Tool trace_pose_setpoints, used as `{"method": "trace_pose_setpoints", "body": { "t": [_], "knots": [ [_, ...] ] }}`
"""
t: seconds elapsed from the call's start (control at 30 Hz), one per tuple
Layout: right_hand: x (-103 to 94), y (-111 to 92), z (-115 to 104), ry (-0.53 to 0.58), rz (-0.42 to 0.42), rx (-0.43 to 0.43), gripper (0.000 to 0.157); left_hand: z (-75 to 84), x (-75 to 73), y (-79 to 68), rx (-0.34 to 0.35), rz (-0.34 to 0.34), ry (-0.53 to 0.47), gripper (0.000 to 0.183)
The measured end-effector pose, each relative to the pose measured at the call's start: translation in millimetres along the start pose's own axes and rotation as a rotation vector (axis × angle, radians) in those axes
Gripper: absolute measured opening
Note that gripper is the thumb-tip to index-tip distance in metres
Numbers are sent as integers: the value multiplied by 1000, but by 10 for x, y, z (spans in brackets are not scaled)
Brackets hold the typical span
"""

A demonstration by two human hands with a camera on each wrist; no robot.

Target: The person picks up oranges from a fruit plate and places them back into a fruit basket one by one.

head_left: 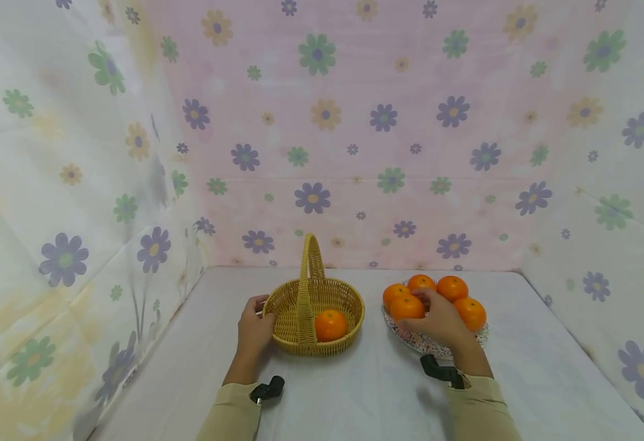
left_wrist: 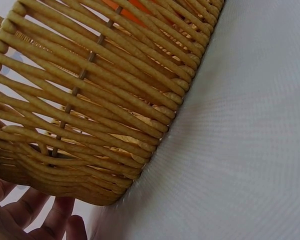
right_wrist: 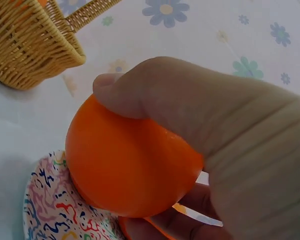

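Note:
A yellow wicker basket with a tall arched handle stands at the middle of the table, one orange lying inside it on the right. At the basket's left rim my left hand holds on, thumb on the near side and fingers round the outside; the left wrist view shows those fingers against the woven wall. My right hand grips an orange at the plate's left front, thumb over its top and fingers on the far side. Under it is a speckled, multicoloured plate.
Several more oranges, among them one at the back right and one at the right, lie on the plate. A white cloth covers the table. Flower-printed curtains enclose the back and both sides.

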State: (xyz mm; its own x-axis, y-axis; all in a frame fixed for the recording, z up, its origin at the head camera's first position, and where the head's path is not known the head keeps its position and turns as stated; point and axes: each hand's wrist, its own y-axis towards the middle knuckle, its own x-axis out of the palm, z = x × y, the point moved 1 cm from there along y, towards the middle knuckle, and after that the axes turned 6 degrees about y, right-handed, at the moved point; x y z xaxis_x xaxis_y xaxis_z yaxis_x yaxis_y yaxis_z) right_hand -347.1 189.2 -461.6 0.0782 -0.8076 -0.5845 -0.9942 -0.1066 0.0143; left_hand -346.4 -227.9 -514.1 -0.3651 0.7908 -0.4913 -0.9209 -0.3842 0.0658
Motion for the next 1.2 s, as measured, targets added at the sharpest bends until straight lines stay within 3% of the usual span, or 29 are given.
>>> {"method": "trace_pose_setpoints", "body": {
  "t": [0.33, 0.63, 0.83, 1.2],
  "knots": [
    [95, 2, -98, 43, 17, -55, 94, -4, -8, 2, 0, 0, 0, 50],
    [265, 44, -193, 123, 5, -121, 84, -14, -3, 12, 7, 1, 3, 49],
    [359, 51, -259, 167, 33, -119, 87, -11, -4, 10, 9, -10, -1, 49],
    [517, 39, -410, 144, 73, -132, 88, -15, -9, 4, 18, -4, 15, 49]
  ]
}}
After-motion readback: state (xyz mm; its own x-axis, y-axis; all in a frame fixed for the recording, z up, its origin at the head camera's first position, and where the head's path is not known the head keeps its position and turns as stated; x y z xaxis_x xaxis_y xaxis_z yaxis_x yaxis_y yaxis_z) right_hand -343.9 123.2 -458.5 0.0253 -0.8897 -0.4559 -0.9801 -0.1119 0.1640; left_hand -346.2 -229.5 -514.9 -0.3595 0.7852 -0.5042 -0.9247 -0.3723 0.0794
